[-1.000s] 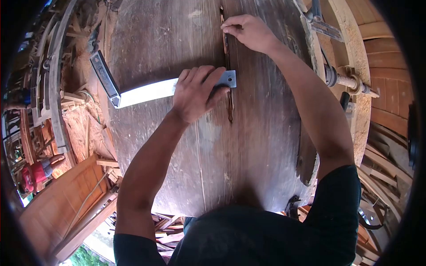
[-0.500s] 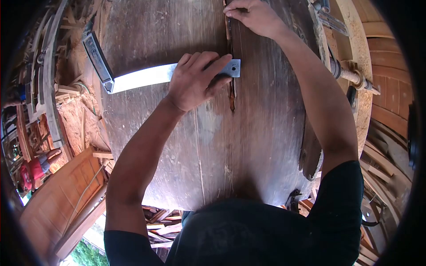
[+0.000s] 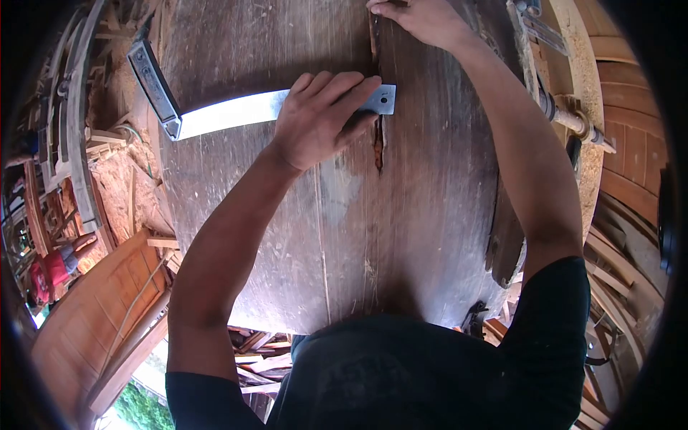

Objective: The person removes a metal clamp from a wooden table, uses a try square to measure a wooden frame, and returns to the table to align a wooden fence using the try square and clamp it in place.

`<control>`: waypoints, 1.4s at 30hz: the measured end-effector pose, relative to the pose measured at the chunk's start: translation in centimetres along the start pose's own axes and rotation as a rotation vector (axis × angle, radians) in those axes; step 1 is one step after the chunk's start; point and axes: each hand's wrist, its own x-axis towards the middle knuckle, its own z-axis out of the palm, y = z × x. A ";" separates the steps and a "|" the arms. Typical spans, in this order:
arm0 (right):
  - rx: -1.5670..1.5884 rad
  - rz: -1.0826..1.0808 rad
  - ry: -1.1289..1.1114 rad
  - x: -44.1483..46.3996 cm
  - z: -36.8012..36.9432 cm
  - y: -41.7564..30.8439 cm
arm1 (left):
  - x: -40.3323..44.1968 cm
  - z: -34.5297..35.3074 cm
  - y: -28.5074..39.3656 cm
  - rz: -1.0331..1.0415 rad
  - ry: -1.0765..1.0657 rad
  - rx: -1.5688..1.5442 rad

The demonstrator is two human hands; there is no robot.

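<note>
A try square [image 3: 233,115] lies across the dark wooden board [image 3: 265,208]. Its shiny blade looks curved through the lens, and its dark stock [image 3: 154,89] sits at the board's left edge. My left hand [image 3: 319,118] is closed over the blade near its holed right end, thumb on the near side and fingers on the far side. Beyond it, at the top of the view, my right hand [image 3: 426,20] is pinched close to a long crack [image 3: 379,150] in the board that passes under the blade. Whatever its fingertips hold is too small or cut off to make out.
Offcuts [image 3: 261,362] are heaped under the board's near edge. A clamp bar [image 3: 570,122] stands along the right side, beside curved wooden pieces [image 3: 620,279]. At lower left leans a brown panel [image 3: 107,308]. A person in red [image 3: 50,276] is at far left.
The view has shifted slightly, so the board and square appear a little higher. My left hand keeps its grip on the blade. My right hand sits slightly farther right, its fingers still pinched.
</note>
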 end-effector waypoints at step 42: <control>-0.357 0.528 0.213 -9.5 -12.8 3.5 | 0.4 -1.0 0.5 -0.015 -0.012 -0.041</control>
